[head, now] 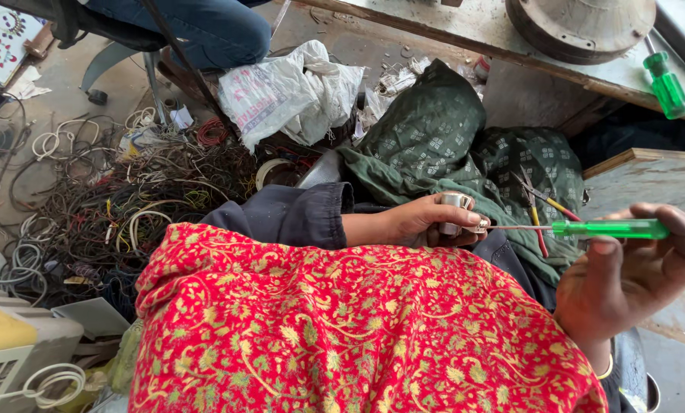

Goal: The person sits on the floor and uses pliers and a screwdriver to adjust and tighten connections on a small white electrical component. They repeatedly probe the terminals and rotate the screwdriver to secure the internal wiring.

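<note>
Head view, the only 1 here, looks down over a lap covered by a red and yellow floral cloth (357,329), taken here as the landmark. Just above its upper edge, the left hand (423,222) is curled shut around a small silvery metal part (457,210), gripping it upright so its end faces right. To the cloth's upper right, the right hand (625,271) is closed on a green-handled screwdriver (610,229), pinched between thumb and fingers and held level; its thin shaft reaches left to the metal part, apparently so the tip can work on it while the other hand steadies it.

Hard to make out: the tip's contact point is hidden behind the left fingers, and the part's shape is mostly covered. Beyond the cloth lie a green patterned fabric (434,130) with red-handled pliers (537,210) on it, a tangle of wires (128,199) to the far left, and a second green screwdriver (667,84) on a bench, top right. A seated person's jeans are cut off at the top edge.
</note>
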